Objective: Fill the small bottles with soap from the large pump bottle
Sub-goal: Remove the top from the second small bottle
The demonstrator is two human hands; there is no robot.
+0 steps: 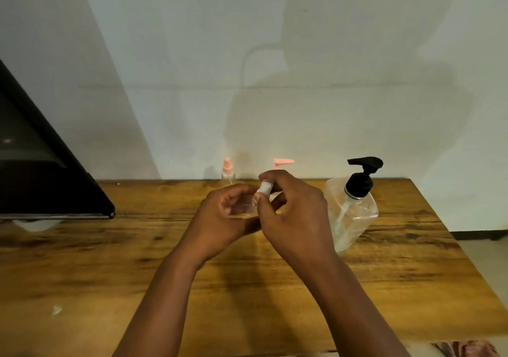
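Light: dim, warm, coming from behind the viewer.
Shadows: a large head-and-shoulders shadow on the wall [275, 54] at 12 o'clock; a soft arm shadow on the desk [82, 246].
Blur: soft throughout, grainy.
Distortion: wide-angle bowing of the desk edges at 3 and 9 o'clock.

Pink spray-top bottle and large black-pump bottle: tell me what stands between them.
Head view: a pink pump top behind the hands; its bottle is hidden.
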